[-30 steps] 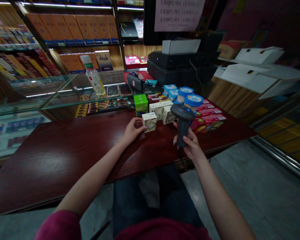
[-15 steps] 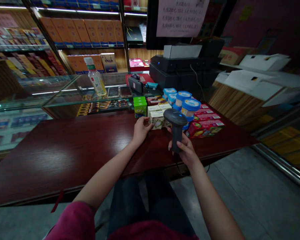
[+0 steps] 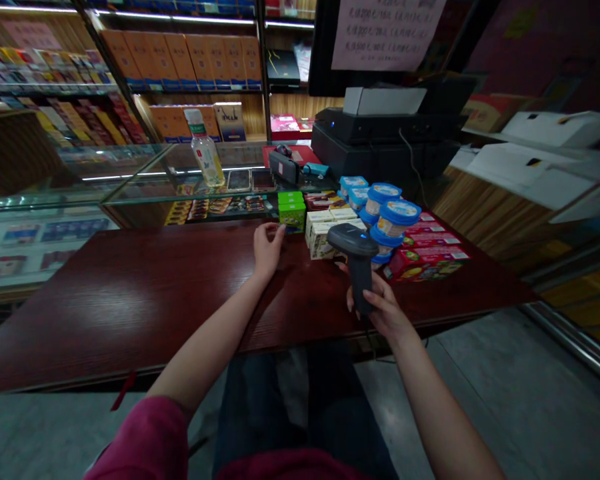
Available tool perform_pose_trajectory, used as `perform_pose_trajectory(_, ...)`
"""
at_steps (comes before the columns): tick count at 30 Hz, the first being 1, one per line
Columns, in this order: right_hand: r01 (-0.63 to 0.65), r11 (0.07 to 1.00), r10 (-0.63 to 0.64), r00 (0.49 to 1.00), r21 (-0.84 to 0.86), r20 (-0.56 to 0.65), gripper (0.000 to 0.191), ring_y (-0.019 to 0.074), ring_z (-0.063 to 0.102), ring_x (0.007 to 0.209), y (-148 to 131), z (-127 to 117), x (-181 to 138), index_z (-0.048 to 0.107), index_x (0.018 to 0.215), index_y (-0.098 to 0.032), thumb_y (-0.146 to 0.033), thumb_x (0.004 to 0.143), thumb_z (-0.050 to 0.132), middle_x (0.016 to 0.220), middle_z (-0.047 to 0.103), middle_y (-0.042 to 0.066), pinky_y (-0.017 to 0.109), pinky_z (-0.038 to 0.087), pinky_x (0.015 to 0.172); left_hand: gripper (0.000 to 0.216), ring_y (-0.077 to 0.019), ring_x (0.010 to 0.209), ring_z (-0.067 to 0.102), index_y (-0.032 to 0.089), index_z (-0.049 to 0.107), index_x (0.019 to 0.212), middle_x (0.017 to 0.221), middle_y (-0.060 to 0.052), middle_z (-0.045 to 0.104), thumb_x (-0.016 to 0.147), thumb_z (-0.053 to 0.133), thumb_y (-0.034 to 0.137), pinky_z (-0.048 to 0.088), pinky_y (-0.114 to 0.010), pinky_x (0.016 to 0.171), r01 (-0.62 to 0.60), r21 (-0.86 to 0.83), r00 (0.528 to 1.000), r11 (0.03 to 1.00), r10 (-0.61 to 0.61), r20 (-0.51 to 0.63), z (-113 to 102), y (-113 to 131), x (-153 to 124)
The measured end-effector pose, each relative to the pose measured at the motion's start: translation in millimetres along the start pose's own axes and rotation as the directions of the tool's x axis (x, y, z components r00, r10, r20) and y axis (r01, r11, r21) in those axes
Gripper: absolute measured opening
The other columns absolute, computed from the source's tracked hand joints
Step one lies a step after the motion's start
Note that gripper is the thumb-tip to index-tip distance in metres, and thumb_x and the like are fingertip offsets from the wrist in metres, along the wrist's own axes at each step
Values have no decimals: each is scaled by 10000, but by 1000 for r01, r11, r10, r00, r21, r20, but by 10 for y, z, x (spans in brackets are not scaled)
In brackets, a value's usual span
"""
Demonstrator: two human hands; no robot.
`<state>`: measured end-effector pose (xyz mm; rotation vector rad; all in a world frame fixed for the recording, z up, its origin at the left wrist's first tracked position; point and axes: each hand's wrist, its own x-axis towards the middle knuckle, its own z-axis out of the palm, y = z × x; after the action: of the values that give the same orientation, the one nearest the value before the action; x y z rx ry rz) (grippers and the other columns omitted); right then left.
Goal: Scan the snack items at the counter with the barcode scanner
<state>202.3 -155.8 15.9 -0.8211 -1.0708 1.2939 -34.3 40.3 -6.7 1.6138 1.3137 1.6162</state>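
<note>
My right hand [image 3: 383,303] is wrapped round the handle of a dark grey barcode scanner [image 3: 360,267], its head pointing up and to the left. My left hand [image 3: 269,249] hovers by the green boxes [image 3: 292,215], thumb and fingers apart, holding nothing. Just right of the green boxes stand cream cartons [image 3: 321,241], partly hidden by the scanner. Behind the scanner are stacked tubs with blue lids [image 3: 399,213]. Red boxes [image 3: 423,257] lie in a row at the right of these goods.
The dark red wooden counter [image 3: 180,287] meets a glass display case [image 3: 150,180] with a drink bottle [image 3: 207,153] on it. A black cash register [image 3: 380,153] stands behind the tubs. White cartons [image 3: 525,167] lie at the right. A cable hangs from the scanner.
My left hand has let go of the cream cartons and moved left, toward the green boxes. The right hand still holds the scanner in nearly the same spot. The view has shifted slightly.
</note>
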Motion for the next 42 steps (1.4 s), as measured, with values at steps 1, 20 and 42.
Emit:
perform_pose_trajectory(1,-4,1000,4,1000,-9,-4,606,154,659,642,-8,10,-1,684,1370,-275,-412,803,848,1500,642,177,230,432,381,287,-230,1069,684,200,656,1131,1191,-112,687,930,765,373,549,-421,1054,-18,37,998,999,20,-55,-43,-75,85)
perform_pose_trajectory(20,-143,988,151,977,-64,148,685,203,730,808,-9,156,165,578,1470,-268,-409,857,849,1548,591,194,256,550,493,318,-197,1005,689,219,582,1050,1096,-46,694,831,810,187,578,-356,951,3,-2,967,1000,-3,255,84,-286,452)
perform_pose_trajectory(42,-179,983,182,889,-47,421,394,125,691,623,548,1179,1440,636,1093,-215,-377,813,862,1027,675,25,261,567,544,505,-289,1241,602,213,568,1151,1205,-120,617,874,799,566,472,-453,1153,-50,379,977,924,124,-172,-1826,-649,705)
